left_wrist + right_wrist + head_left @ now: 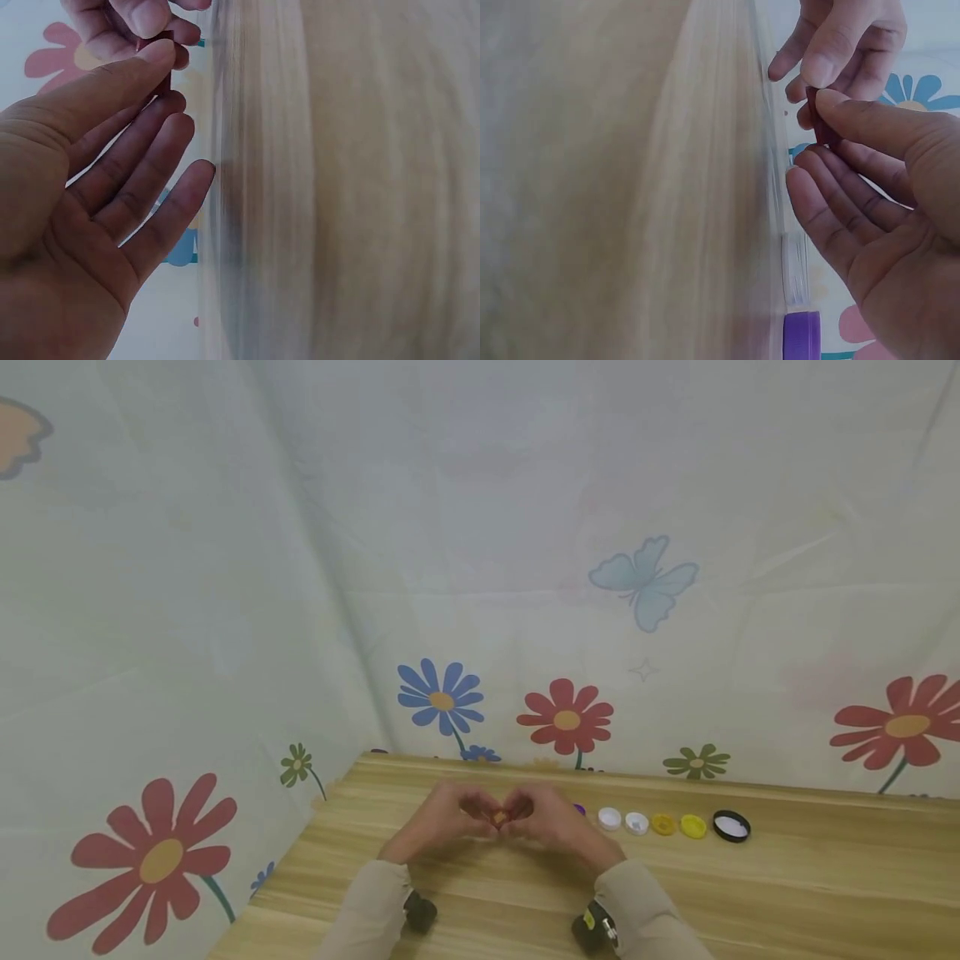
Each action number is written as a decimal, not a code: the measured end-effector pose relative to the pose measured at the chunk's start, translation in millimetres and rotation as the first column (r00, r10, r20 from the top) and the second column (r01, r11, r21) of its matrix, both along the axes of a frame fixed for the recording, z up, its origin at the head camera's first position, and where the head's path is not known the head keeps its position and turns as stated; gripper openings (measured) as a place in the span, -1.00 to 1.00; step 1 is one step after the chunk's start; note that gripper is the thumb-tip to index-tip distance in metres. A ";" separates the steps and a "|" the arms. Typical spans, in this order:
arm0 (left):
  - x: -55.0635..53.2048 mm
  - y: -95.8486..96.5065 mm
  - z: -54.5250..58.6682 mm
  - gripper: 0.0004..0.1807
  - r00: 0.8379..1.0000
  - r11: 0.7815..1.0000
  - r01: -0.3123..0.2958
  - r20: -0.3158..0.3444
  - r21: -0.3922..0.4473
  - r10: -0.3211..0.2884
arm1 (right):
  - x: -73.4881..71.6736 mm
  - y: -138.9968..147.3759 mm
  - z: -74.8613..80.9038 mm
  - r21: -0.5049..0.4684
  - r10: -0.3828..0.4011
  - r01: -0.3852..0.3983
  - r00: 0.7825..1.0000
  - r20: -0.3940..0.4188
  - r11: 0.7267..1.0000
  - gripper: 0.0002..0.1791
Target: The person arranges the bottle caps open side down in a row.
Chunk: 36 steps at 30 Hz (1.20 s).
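A small dark red piece (821, 127), thin and flat from the side, is pinched between both hands; its exact kind I cannot tell. In the head view its face (500, 817) shows a tan middle with red around it. My left hand (448, 814) grips one side with thumb and forefinger, while its other fingers extend loosely in the left wrist view. From the other side my right hand (546, 816) pinches the same piece, its thumb (870, 120) pressed on it. The fingertips of both hands meet around the piece, over the wooden table (510, 910).
Right of the hands stands a row: a purple cap (801, 337), two white caps (610, 818), an orange cap (663, 824), a yellow cap (693, 826) and a black-rimmed round lid (731, 826). A clear object (795, 270) is beside the purple cap. Flowered cloth (495, 568) hangs behind.
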<state>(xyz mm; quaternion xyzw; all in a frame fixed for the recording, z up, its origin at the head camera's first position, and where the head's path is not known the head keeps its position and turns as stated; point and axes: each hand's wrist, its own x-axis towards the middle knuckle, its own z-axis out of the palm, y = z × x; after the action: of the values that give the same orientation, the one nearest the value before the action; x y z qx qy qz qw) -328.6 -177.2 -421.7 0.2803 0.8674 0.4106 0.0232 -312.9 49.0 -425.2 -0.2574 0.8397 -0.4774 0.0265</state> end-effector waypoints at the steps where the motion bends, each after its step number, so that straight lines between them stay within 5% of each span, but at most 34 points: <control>1: 0.5 -0.3 0.2 -0.71 1.000 1.000 -0.001 0.012 -0.003 0.001 | 0.4 -0.4 -0.2 0.001 0.003 -0.003 1.000 0.002 1.000 -0.79; 36: 6.1 0.8 -0.6 -0.73 0.997 0.991 0.022 0.070 -0.129 -0.013 | 10.7 -9.2 1.5 0.109 -0.019 0.015 0.999 0.038 0.994 -0.77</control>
<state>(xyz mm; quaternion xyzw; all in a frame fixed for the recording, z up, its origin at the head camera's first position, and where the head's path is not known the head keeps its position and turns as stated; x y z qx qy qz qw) -322.5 -176.4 -422.3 0.2715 0.8884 0.3625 0.0749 -302.3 39.8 -423.7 -0.2390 0.8659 -0.4363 0.0527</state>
